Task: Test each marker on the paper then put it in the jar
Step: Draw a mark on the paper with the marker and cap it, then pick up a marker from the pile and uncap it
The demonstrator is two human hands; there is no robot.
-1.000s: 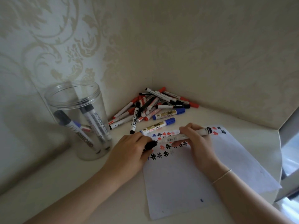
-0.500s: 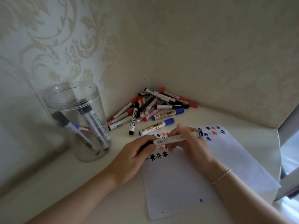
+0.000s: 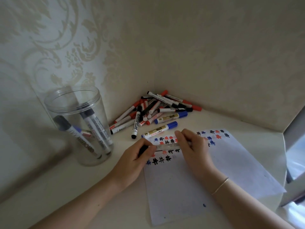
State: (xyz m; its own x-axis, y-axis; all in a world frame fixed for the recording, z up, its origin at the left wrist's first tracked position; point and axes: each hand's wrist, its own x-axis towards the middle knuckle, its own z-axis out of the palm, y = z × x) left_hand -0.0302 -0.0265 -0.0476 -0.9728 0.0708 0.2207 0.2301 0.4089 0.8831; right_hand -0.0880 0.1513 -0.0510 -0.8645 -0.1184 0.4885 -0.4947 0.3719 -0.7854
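Both hands hold one white marker level above the paper. My left hand grips its black cap end. My right hand curls around the barrel's other end. The sheet carries rows of black, red and blue test marks near its top. To the left stands a clear plastic jar with several markers leaning inside. A pile of markers with red, black and blue caps lies in the corner behind the paper.
Two blue-capped markers lie loose just above the paper's top edge. Patterned walls close in the desk's left and back sides. The desk edge and a gap run down the right side.
The marker has slid leftward through my right hand, which now covers its far end. My left hand stays on the black cap end. The motion blurs the barrel.
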